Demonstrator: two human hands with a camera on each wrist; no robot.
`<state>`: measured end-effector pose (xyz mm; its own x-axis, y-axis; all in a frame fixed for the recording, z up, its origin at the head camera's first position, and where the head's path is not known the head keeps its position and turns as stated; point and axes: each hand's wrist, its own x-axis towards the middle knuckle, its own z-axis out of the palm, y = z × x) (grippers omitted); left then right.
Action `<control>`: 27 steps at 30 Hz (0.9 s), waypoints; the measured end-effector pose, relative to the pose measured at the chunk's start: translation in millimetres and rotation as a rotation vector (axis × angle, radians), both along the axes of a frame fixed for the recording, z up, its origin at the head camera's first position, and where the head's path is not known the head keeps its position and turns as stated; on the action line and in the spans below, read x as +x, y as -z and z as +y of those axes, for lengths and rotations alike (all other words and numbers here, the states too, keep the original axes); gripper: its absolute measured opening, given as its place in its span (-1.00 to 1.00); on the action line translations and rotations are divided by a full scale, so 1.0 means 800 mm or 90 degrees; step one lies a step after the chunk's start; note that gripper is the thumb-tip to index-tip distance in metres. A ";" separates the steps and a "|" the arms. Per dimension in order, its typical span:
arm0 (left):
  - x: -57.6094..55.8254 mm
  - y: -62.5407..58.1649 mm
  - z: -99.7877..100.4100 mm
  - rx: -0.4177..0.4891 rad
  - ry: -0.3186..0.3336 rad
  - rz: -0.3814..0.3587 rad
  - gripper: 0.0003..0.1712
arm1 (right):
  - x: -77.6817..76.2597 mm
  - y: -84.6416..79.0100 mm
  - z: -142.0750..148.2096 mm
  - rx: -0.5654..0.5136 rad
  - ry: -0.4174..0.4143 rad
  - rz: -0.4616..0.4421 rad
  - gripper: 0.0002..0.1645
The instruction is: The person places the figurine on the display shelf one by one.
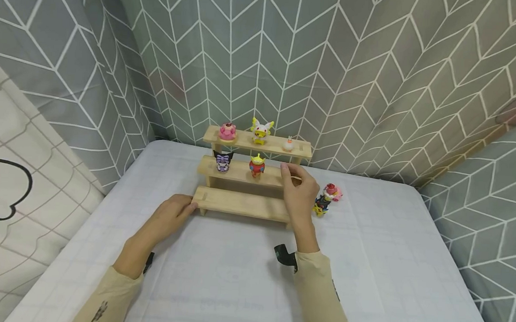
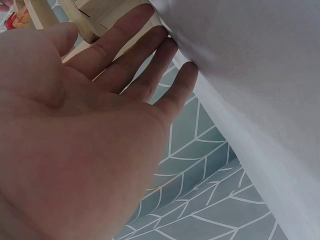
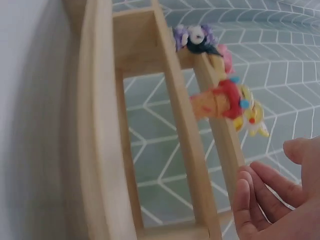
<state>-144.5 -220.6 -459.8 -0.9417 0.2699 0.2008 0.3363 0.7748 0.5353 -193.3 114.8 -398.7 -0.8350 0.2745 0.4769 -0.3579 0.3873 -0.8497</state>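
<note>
A three-tier wooden display stand [image 1: 239, 204] stands on the cloth. My left hand [image 1: 167, 218] rests against the left end of its lowest tier; in the left wrist view the fingers extend loosely. At the right end of the middle tier is my right hand [image 1: 300, 194]. Its thumb stands apart from lightly bent fingers, with nothing visible between them in the right wrist view. The middle tier bears a purple-and-black figurine [image 1: 223, 162] and a red figurine with a yellow head [image 1: 257, 166]. On top sit a pink figurine [image 1: 227, 132], a white-and-yellow eared figurine [image 1: 260, 131] and a small white figurine [image 1: 288, 144].
Right of the stand, close by my right hand, are a pink figurine with a red top [image 1: 332, 192] and a black-and-yellow figurine [image 1: 321, 205], partly overlapping in view. A white cloth [image 1: 227, 275] covers the table. Patterned grey curtains [image 1: 374, 79] hang behind and at the sides.
</note>
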 end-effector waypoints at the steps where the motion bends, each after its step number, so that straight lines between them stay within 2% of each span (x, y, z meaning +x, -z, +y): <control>1: 0.000 0.001 0.000 -0.001 0.000 0.001 -0.64 | 0.001 0.001 0.005 -0.002 0.004 0.001 -0.66; 6: 0.000 0.001 0.001 0.000 0.004 0.005 -0.65 | 0.005 0.001 0.035 0.000 0.029 0.012 -0.72; 14: 0.001 -0.001 0.000 0.002 -0.002 0.003 -0.67 | 0.010 0.007 0.085 0.073 0.086 0.031 -0.72; 21: 0.000 0.000 0.001 0.005 0.000 -0.007 -0.61 | 0.012 0.020 0.145 0.093 0.182 0.026 -0.73; 24: 0.000 0.000 0.001 0.000 0.001 0.002 -0.64 | 0.015 0.024 0.159 0.094 0.193 0.007 -0.71; 27: 0.002 -0.001 0.000 -0.002 0.001 0.001 -0.64 | 0.017 0.027 0.161 0.100 0.182 -0.010 -0.67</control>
